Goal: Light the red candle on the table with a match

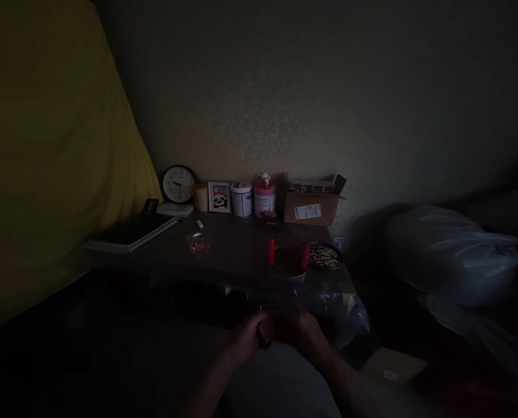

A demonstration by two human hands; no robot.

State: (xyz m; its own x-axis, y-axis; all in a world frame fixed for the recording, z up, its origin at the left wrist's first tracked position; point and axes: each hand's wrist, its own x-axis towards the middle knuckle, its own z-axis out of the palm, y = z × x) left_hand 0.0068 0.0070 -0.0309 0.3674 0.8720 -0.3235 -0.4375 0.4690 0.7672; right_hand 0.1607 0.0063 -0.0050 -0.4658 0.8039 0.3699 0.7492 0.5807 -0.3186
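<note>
Head cam, dim light: L hand (247, 335) has fingers clamped on a small reddish-brown block (265, 335), held low in front of the tbl (237, 249), w/ R hand (301, 326) right beside it, fingers curled but too dark to tell if they grip anything. Red-handled pot (294, 278) sits nr the front edge just beyond the hands, w/ a round dish (341, 262) of thin sticks (326, 255) to its right. Clear pkt (197, 246) lies farther left; clock (179, 184), framed panda pic (219, 197) & open cardboard box (291, 212) stand at back.

Bare forearms (215, 374) tapering to bare wrists (321, 349)
</note>
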